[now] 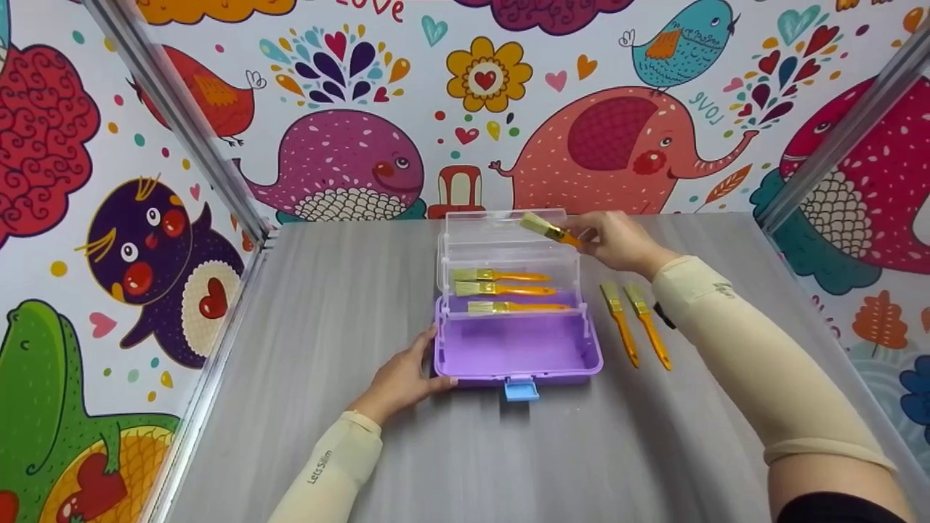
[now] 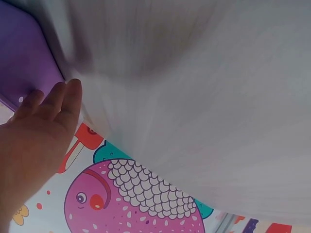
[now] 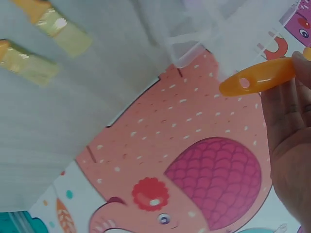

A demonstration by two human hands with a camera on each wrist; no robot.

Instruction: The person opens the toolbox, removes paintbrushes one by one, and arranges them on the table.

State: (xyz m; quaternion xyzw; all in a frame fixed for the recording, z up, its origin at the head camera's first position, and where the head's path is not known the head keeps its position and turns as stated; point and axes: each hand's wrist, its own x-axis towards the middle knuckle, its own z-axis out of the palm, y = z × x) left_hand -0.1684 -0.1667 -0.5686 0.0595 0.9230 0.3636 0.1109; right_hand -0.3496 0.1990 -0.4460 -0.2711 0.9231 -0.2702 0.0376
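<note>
An opened purple toolbox (image 1: 517, 349) with a clear raised upper part (image 1: 501, 250) and a blue latch (image 1: 522, 390) stands on the table. My left hand (image 1: 403, 378) rests at its front left corner, thumb by the front rim and fairly straight fingers (image 2: 72, 104) along the side. Above the box's back right, my right hand (image 1: 617, 238) pinches a flat paintbrush (image 1: 543, 227) by its orange handle, bristles pointing left. The handle's holed end (image 3: 243, 85) shows in the right wrist view. Three similar paintbrushes (image 1: 506, 290) lie side by side across the box's back part, seen through clear plastic.
Two more paintbrushes (image 1: 631, 327) lie on the grey table (image 1: 341, 305) just right of the box, bristles toward the back. Walls printed with cartoon animals (image 1: 349, 163) enclose the table at the back and sides, with metal posts (image 1: 835, 138) at the corners.
</note>
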